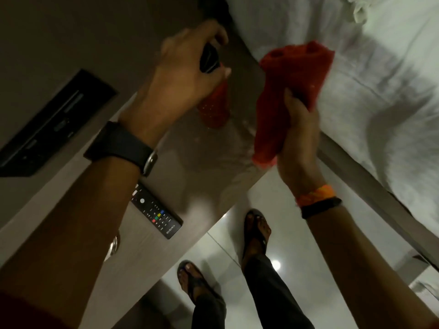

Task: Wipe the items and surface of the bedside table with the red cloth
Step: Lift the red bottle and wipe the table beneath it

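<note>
The bedside table (209, 167) has a smooth, faintly glossy brown top with a wood-grain look, and its straight near edge runs diagonally from lower left to upper right, dropping to pale polished floor tiles (228, 243) that mirror a ceiling light. Its far right edge sits close against the white, rumpled bed sheet (380, 96), soft and creased, leaving hardly any gap there. The middle of the tabletop between the two arms is bare, with a dull sheen.

The left hand (185, 77) is curled around the black cap of a red bottle (215, 108), a cylinder with a fine dotted texture, held upright near the far end of the table; whether its base touches the surface is unclear. A black watch (123, 146) with a wide matte strap wraps that wrist.

The right hand (298, 138) is closed in a fist around the red cloth (294, 84), a coarse, loosely bunched fabric that rises above the fingers and hangs a little below the palm, over the table's right edge beside the bed. Orange and black bands circle that wrist.

A flat black remote (156, 212) with small coloured buttons lies near the table's near edge, partly under the left forearm. A dark rectangular recessed panel (54, 124) sits at left
</note>
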### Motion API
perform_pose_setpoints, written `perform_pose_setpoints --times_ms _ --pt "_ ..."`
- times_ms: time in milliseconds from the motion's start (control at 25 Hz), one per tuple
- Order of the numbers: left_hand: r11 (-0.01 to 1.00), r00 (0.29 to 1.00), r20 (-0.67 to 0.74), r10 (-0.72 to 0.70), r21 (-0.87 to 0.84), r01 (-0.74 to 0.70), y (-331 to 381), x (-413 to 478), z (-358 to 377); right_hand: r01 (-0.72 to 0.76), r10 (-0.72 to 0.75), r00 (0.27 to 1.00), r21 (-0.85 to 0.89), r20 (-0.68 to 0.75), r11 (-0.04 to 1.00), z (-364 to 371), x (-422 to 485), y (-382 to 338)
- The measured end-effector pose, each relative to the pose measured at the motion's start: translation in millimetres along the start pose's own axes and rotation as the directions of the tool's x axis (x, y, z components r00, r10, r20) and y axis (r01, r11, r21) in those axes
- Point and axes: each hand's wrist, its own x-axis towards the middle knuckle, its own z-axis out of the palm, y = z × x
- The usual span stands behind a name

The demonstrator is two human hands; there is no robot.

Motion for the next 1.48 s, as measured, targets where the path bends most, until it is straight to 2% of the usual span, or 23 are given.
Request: perform_pose_setpoints --times_ms 80,200,280,320,360,400,480,520,600,680,760,800,880,920,960,1040,1120,1160,1240,1320,1360,1400,1480 --pt "0.998 0.999 -0.046 -0.027 -0.054 0.024 -9.1 7.4 -2.2 0.060 -0.056 0.994 -0.041 0.096 0.997 28.3 13.2 10.3" --pt "0.946 0.987 -0.076 -0.144 -0.303 0.115 -30.0 2.8 -6.6 0.204 -0.135 0.963 -0.301 0.235 0.931 66.1 29.4 36.8" --pt "0.909 0.977 -0.095 -0.193 -0.392 0.142 -47.7 -4.4 -6.6 0.318 -0.217 0.946 -0.557 0.242 0.767 84.4 45.7 61.4" --pt "0.899 0.971 -0.115 -0.210 -0.414 0.145 -55.9 -8.7 -4.6 0.351 -0.233 0.936 -0.695 0.262 0.628 88.4 55.5 73.7" --pt "0.890 0.964 -0.141 -0.225 -0.432 0.145 -62.7 -13.3 -2.4 0.295 -0.145 0.955 -0.782 0.259 0.550 89.3 65.1 80.6" --pt "0.877 0.956 -0.165 -0.244 -0.458 0.145 -67.2 -16.6 -0.8 0.172 -0.032 0.982 -0.814 0.186 0.555 88.6 72.8 81.8" --pt "0.834 0.930 -0.204 -0.307 -0.527 0.160 -73.3 -20.8 -0.1 -0.018 0.022 1.000 -0.674 -0.002 0.739 92.5 82.6 80.6" --pt "0.809 0.915 -0.216 -0.341 -0.563 0.169 -74.9 -21.6 0.0 -0.006 -0.038 0.997 -0.573 -0.064 0.819 100.6 80.4 78.1" --pt "0.761 0.892 -0.221 -0.394 -0.622 0.182 -73.7 -21.7 1.1 0.179 -0.224 0.974 -0.464 -0.042 0.867 129.4 56.3 69.2" --pt "0.709 0.868 -0.176 -0.464 -0.662 0.244 -68.9 -22.8 9.6 0.380 -0.377 0.920 -0.473 0.106 0.795 146.5 29.0 72.5" --pt "0.632 0.806 -0.125 -0.578 -0.693 0.346 -58.6 -27.8 21.6 0.501 -0.466 0.855 -0.587 0.225 0.636 132.0 28.3 81.3" --pt "0.597 0.768 -0.113 -0.630 -0.703 0.386 -52.4 -28.7 24.9 0.506 -0.482 0.846 -0.629 0.228 0.591 119.9 38.9 82.7" --pt "0.561 0.715 -0.094 -0.693 -0.694 0.452 -47.7 -29.7 27.0 0.445 -0.471 0.869 -0.662 0.155 0.603 103.5 60.8 82.6" --pt "0.569 0.730 -0.068 -0.680 -0.677 0.466 -46.9 -29.6 25.6 0.406 -0.456 0.883 -0.665 0.109 0.626 98.9 71.7 81.2" --pt "0.615 0.787 -0.033 -0.616 -0.645 0.454 -44.9 -30.4 22.4 0.372 -0.441 0.894 -0.672 0.076 0.640 95.9 84.6 79.5" --pt "0.798 0.933 -0.006 -0.361 -0.519 0.305 -40.0 -34.6 14.5 0.286 -0.305 0.945 -0.750 0.117 0.596 85.3 118.7 71.9" --pt "0.939 0.984 -0.036 -0.177 -0.305 0.158 -37.4 -33.5 9.1 0.171 -0.064 0.985 -0.826 0.163 0.537 73.3 142.2 64.8" --pt "0.968 0.984 -0.072 -0.161 -0.207 0.144 -39.4 -29.5 7.7 0.136 -0.019 0.988 -0.803 0.154 0.581 71.1 146.2 62.0" --pt "0.965 0.962 -0.127 -0.243 -0.136 0.225 -42.5 -18.5 4.7 0.112 -0.063 0.993 -0.694 0.096 0.712 82.9 132.7 54.5" --pt "0.922 0.913 -0.156 -0.377 -0.152 0.355 -42.9 -9.3 5.7 0.258 -0.245 0.965 -0.533 0.096 0.806 105.9 88.9 49.7" --pt "0.907 0.890 -0.186 -0.417 -0.143 0.395 -42.3 -6.8 8.6 0.378 -0.365 0.923 -0.460 0.120 0.804 112.1 64.2 53.3" --pt "0.901 0.873 -0.225 -0.433 -0.140 0.411 -42.0 -6.3 12.1 0.479 -0.461 0.873 -0.456 0.158 0.750 113.8 41.7 59.0" --pt "0.899 0.851 -0.293 -0.437 -0.176 0.401 -39.3 -10.2 15.4 0.525 -0.500 0.836 -0.594 0.226 0.610 104.0 17.7 72.9"
